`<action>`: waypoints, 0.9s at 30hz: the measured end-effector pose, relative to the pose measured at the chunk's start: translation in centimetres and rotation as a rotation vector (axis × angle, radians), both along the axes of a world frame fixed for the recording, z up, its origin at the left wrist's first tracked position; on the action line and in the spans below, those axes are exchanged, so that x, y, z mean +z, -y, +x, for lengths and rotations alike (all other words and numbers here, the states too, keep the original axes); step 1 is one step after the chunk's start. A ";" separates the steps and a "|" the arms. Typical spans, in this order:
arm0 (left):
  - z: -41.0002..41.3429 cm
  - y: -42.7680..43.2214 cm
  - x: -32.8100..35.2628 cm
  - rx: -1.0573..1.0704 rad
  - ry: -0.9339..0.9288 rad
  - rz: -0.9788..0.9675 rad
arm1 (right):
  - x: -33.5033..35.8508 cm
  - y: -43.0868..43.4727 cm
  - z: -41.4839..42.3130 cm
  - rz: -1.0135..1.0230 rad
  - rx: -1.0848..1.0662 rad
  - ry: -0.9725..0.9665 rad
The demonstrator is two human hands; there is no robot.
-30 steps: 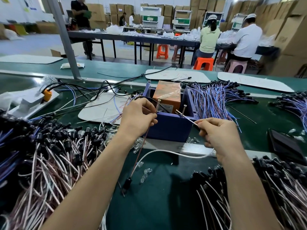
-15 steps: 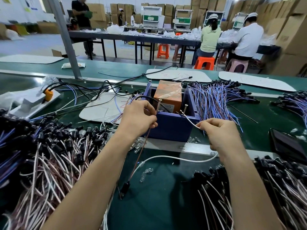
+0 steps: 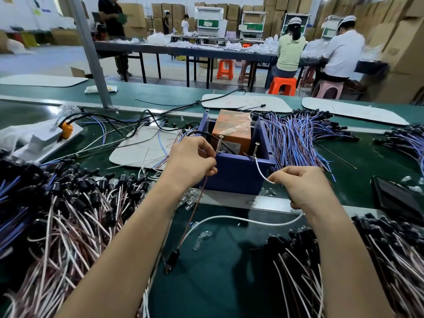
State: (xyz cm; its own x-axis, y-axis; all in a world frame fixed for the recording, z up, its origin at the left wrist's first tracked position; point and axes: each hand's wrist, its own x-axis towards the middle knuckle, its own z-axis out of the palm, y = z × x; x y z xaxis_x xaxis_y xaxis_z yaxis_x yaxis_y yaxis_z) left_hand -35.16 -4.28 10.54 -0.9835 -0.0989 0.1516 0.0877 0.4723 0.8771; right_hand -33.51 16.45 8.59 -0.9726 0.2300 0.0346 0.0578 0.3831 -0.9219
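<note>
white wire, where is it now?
Head view, right of centre: the right hand pinches the white wire, its tip at the right screw on the blue box.

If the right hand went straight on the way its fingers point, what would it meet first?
Probably the blue box, beside the right screw that the right hand's white wire leads to; depth is unclear.

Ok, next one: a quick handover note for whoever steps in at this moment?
Left hand: pinches the brown wire beside the left screw on the blue box.
Right hand: pinches the white wire, its tip at the right screw.
The black holder on these wires is down by the green belt.
Done: both leads are up at the screws.
Left: probably touching both screws, then sorting the piece; contact cannot be told.
</note>
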 end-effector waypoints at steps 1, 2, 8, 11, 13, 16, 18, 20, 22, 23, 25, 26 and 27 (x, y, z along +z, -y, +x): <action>0.0 0.0 0.0 0.000 0.001 -0.001 | 0.0 0.0 0.0 0.000 0.004 0.005; 0.0 0.0 0.0 0.000 0.001 -0.001 | 0.0 -0.1 0.0 0.001 0.007 0.008; -0.1 0.0 -0.1 0.000 0.002 -0.001 | 0.0 -0.2 0.0 0.006 0.016 0.011; -0.1 0.1 -0.1 0.003 0.000 -0.002 | 0.0 -0.2 0.1 0.006 0.019 0.011; -0.1 0.2 0.0 0.001 0.007 -0.005 | -0.1 -0.3 0.1 0.005 0.028 0.016; 0.0 0.2 0.0 -0.015 0.034 -0.011 | -0.2 -0.3 -0.1 0.002 0.028 0.023; 0.0 0.1 -0.1 -0.012 0.035 -0.026 | -0.3 -0.3 -0.1 0.000 0.021 0.025; 0.0 0.0 -0.1 -0.009 0.030 -0.034 | -0.3 -0.3 -0.1 0.000 0.023 0.029; 0.0 0.0 -0.1 -0.013 0.025 -0.027 | -0.4 -0.3 -0.1 -0.002 0.023 0.031; 0.0 0.0 -0.1 -0.014 0.024 -0.024 | -0.4 -0.3 -0.2 -0.003 0.022 0.032; -0.1 0.1 -0.2 -0.015 0.027 -0.020 | -0.4 -0.3 -0.2 -0.001 0.020 0.032; -0.2 0.1 -0.2 -0.016 0.028 -0.019 | -0.4 -0.3 -0.2 0.001 0.020 0.033; -0.2 0.1 -0.3 -0.017 0.028 -0.019 | -0.4 -0.4 -0.2 0.002 0.021 0.033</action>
State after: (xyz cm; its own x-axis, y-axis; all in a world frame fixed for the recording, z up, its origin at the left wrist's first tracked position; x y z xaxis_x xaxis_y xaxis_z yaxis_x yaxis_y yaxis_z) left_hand -35.39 -4.34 10.23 -0.9888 -0.0798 0.1261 0.0715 0.4878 0.8700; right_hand -33.66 16.81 8.21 -0.9777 0.2098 0.0032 0.0798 0.3860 -0.9190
